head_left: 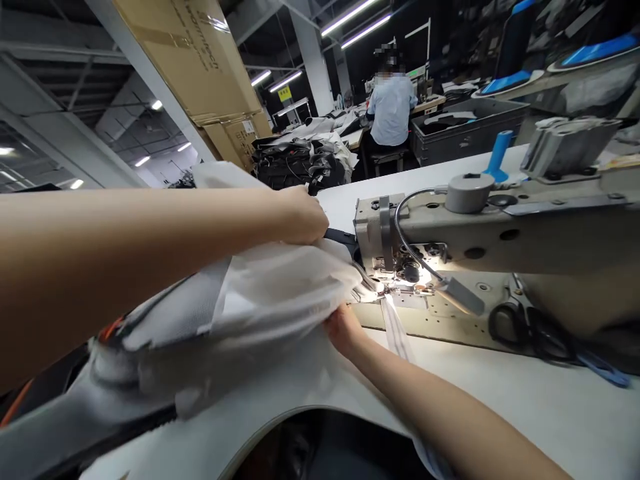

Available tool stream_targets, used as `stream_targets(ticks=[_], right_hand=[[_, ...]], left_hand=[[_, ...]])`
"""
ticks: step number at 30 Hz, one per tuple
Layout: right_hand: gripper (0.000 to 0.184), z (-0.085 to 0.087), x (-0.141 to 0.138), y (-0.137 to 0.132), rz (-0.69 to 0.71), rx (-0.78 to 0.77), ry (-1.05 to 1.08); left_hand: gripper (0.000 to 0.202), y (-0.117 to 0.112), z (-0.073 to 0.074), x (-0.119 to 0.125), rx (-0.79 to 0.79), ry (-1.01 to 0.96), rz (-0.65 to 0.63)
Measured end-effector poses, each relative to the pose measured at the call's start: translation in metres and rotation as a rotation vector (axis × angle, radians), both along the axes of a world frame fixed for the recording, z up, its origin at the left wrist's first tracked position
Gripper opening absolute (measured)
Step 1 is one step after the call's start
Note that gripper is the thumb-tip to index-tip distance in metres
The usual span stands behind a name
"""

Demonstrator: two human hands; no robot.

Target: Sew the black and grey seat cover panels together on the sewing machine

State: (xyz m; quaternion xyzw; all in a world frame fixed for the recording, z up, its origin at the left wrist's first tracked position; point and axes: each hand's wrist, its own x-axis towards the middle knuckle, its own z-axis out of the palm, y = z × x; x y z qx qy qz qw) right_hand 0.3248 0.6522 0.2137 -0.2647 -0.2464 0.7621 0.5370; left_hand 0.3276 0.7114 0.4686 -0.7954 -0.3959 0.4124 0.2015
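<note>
My left hand lies closed on top of a bundle of white fabric, pressing it toward the sewing machine head. My right hand is tucked under the fabric's lower edge just in front of the needle area; its fingers are hidden by the cloth. A narrow white strip runs from the needle toward me across the machine bed. A small lamp on a flexible neck lights the needle area.
Black scissors lie on the machine bed at right. A blue thread cone stands behind the machine. Piled dark and white fabric, a grey crate and cardboard boxes stand beyond. Another person in a light shirt sits far back.
</note>
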Motion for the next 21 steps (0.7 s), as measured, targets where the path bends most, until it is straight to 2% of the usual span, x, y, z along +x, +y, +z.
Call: stream_targets(ticks=[2,5,8,10,12,14,16,18,21], right_hand=[[0.045,0.000,-0.005,0.010,-0.078,-0.096,0.066],[0.043,-0.004,0.010,0.000,-0.088,-0.218,0.136],[0.037,-0.010,0.041,-0.028,0.010,-0.287,0.149],[0.038,-0.018,0.062,-0.051,0.115,-0.315,0.119],[0.048,-0.026,0.076,-0.072,0.268,-0.308,0.065],[0.056,-0.032,0.084,-0.086,0.445,-0.276,0.009],[0.053,-0.032,0.086,-0.088,0.455,-0.345,0.021],[0.048,-0.028,0.084,-0.079,0.367,-0.482,0.081],[0.053,-0.020,0.074,-0.056,0.370,-0.568,0.105]], left_hand=[[0.010,0.020,-0.006,0.005,0.083,0.014,-0.019],[0.011,0.064,-0.029,0.003,0.239,0.040,-0.111],[0.018,0.102,-0.069,-0.008,0.296,-0.138,-0.168],[0.020,0.114,-0.104,-0.023,0.269,-0.341,-0.157],[0.022,0.114,-0.142,-0.045,0.269,-0.443,-0.129],[0.020,0.104,-0.180,-0.071,0.316,-0.508,-0.032],[0.022,0.089,-0.212,-0.092,0.396,-0.578,0.095],[0.030,0.076,-0.235,-0.105,0.485,-0.628,0.196],[0.043,0.066,-0.250,-0.111,0.618,-0.764,0.267]])
